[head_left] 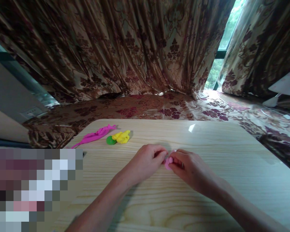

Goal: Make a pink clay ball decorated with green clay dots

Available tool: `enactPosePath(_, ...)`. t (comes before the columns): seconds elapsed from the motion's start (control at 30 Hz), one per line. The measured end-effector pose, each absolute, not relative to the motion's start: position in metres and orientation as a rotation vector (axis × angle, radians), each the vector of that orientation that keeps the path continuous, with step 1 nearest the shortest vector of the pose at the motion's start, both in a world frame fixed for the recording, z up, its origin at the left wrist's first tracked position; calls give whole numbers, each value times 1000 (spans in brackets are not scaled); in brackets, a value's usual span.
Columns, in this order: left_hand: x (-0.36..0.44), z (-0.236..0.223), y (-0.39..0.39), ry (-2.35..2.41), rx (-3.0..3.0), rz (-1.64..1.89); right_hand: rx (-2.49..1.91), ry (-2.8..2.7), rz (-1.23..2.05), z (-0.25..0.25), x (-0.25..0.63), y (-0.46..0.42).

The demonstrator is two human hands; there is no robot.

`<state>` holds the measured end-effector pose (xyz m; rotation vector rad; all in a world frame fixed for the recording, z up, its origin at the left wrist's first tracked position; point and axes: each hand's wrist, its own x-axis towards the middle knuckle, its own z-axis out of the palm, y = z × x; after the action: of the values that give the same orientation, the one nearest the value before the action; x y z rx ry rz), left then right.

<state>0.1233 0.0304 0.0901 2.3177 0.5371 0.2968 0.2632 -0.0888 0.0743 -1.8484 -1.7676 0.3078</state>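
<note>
Right hand [189, 164]: grip closed in a pinch, thumb and forefinger on a small, light-pink, soft clay-like piece with a rounded knob [168, 163]. Left hand [148, 159]: fingers curled, thumb and forefinger drawn close together at the left side of the same piece; contents of that grip, if any, and contact with the pink edge impossible to tell. Location of the light-pink piece: between the two hands, over the middle of a pale, wood-grained table with rounded corners [183, 206]; contact with the tabletop likewise impossible to tell. Far left of the table, well apart from both hands: one long, magenta, clay-like strip with tapered ends [96, 134], laid slantwise; just beside it, one flat, round, green piece [110, 140], overlapped in view at its right edge by one crumpled, bright-yellow, clay-like lump [122, 137]. Beyond the table: brown-and-gold fabric curtains with dark red flowers [125, 48]; a matching flowered cloth [171, 109]; at far right, a white lamp [286, 84].
</note>
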Motion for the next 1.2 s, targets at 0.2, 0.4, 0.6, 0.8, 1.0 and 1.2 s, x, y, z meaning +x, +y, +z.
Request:
enactPosePath(0.2,124,96,25,531,2300,291,-1839,-1856,397,90,271,-99)
enactPosePath(0.4,123,95,22,513,2305,259,-1785,-1999,429,94,268,-101)
enactPosePath(0.6,121,91,27,458,2344,270,-1803,-2040,449,97,270,-98)
enactPosePath(0.8,119,87,26,384,2376,221,-1769,-2058,445,94,273,-95)
enactPosePath(1.0,121,84,22,386,2408,240,-1693,-1997,471,90,276,-100)
enactPosePath(1.2,123,83,22,409,2407,236,-1657,-2081,414,97,273,-102)
